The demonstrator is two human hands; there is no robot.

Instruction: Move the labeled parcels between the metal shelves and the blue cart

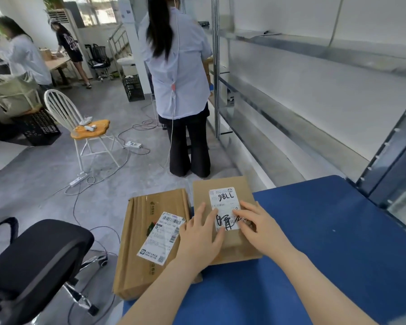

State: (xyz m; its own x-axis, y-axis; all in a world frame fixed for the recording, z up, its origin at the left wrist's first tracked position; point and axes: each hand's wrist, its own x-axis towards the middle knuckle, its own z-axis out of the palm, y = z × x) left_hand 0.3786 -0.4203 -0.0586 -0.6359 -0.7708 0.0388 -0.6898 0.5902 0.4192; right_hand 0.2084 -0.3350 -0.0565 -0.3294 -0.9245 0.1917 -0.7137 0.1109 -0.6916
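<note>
Two parcels on the cart (pixel 326 242). The left hand (pixel 201 235) and right hand (pixel 258 227) lie flat, fingers straight, on the right parcel (pixel 223 186), likely steadying it for a lift; left parcel (pixel 141 219) just beside.

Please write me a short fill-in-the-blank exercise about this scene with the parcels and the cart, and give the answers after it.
1. The left hand and the right hand both rest on the parcel whose label is marked ____ by hand.
2. The cart under the parcel has a ____ top.
3. The white chair has a seat of ____ colour.
Missing words: 98LL; blue; orange.
</note>
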